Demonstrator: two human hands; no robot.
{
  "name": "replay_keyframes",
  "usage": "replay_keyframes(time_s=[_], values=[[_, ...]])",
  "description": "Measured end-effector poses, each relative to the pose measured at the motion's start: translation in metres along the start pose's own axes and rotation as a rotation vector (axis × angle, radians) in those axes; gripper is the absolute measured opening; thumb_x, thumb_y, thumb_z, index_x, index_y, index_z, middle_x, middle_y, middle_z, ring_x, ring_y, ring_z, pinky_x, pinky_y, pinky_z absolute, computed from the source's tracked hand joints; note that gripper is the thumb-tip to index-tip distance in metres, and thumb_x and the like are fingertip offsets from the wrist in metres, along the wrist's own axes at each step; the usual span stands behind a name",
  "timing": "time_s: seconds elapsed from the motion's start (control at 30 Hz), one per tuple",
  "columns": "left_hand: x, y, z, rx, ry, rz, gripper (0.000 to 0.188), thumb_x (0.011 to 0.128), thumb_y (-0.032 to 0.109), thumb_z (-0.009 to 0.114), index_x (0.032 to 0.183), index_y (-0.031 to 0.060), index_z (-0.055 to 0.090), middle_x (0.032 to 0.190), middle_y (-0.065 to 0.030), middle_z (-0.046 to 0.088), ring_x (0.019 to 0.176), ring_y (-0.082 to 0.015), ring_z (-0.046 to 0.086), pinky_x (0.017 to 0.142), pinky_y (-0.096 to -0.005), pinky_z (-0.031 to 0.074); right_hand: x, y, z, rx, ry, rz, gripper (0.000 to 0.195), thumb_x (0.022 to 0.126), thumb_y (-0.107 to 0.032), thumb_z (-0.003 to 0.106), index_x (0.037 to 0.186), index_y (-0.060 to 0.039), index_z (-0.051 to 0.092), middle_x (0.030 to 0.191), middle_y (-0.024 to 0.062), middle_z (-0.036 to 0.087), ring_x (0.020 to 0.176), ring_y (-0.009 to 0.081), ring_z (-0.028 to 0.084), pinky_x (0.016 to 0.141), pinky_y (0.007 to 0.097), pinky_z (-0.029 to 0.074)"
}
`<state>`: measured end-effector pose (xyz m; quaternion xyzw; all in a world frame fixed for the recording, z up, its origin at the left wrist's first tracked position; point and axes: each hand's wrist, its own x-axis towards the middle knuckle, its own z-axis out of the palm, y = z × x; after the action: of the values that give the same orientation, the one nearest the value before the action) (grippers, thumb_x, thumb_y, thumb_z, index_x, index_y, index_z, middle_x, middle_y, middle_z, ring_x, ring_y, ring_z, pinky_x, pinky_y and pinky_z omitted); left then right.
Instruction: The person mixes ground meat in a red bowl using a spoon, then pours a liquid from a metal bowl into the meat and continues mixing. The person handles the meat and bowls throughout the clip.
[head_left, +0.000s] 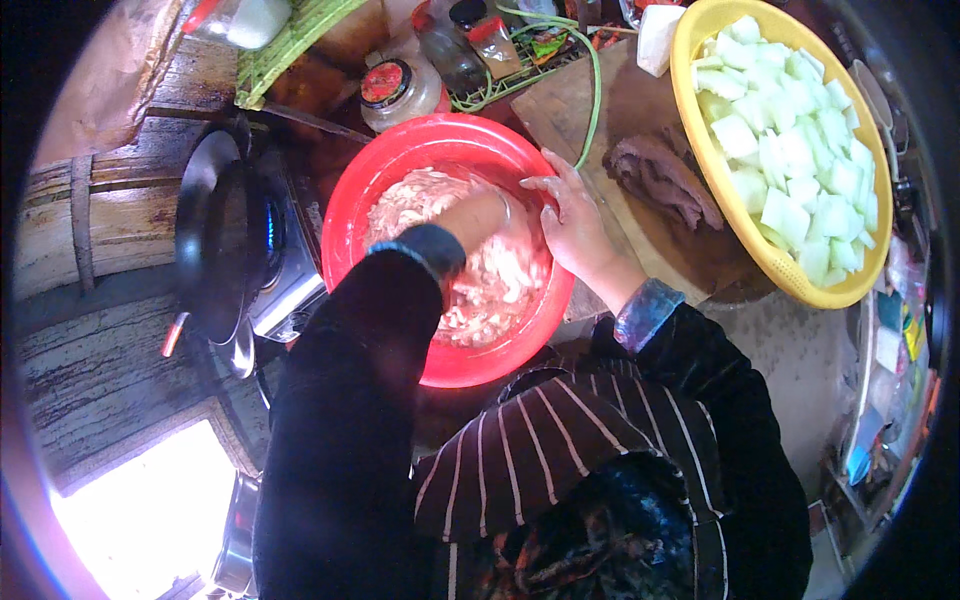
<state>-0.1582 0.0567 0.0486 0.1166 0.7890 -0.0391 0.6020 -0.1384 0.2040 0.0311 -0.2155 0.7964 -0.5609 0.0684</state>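
A round red plastic basin (346, 202) stands before me, holding pale pink sliced pieces that look like raw meat (420, 196). My left hand (484, 221) reaches down into this mass. Its fingers are blurred and partly buried, so I cannot see whether they grasp anything. At the basin's right side, my right hand (571, 221) holds the rim, with fingertips over the inner edge. Beside that hand lies a wooden board (559, 97).
A yellow colander (684, 82) of cut pale green gourd or melon chunks (795, 157) stands right. A brown cloth (664, 180) lies beside it. Left is a dark wok (217, 247) over a stove burner glowing blue (274, 229). Behind the basin are a red-lidded jar (405, 94) and a green cord (596, 90).
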Motion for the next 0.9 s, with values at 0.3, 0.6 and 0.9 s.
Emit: replay_keyframes(time_s=[0.3,0.6,0.9], values=[[-0.049,-0.025,0.096,0.315,0.411,0.023,0.046,0.079,0.044,0.057,0.113,0.0133,0.065,0.123,-0.0107,0.059,0.126,-0.024,0.044,0.11,-0.0554,0.009,0.001,-0.011,-0.006,-0.078,-0.041,-0.016,0.036,0.077,0.005,0.049,0.108,-0.0097,0.061,0.14,0.0172,0.038,0.128,0.034,0.039,0.107,0.0391,0.031],[-0.133,-0.06,0.046,0.556,0.363,-0.358,0.034,0.078,0.019,0.062,0.112,0.0166,0.066,0.118,-0.0039,0.061,0.119,-0.0226,0.05,0.106,-0.0644,0.018,0.0,0.004,0.002,-0.046,0.033,-0.087,0.035,0.077,0.007,0.051,0.105,-0.0098,0.062,0.14,0.0178,0.039,0.124,0.0354,0.044,0.101,0.0381,0.04],[-0.196,-0.065,0.04,0.375,0.402,-0.358,0.044,0.073,0.03,0.066,0.114,0.0152,0.061,0.113,-0.0039,0.059,0.114,-0.0223,0.05,0.106,-0.0627,0.02,0.001,0.005,0.002,-0.02,0.02,-0.124,0.04,0.075,0.011,0.049,0.108,-0.0091,0.061,0.14,0.0191,0.038,0.128,0.0347,0.04,0.104,0.0369,0.036]])
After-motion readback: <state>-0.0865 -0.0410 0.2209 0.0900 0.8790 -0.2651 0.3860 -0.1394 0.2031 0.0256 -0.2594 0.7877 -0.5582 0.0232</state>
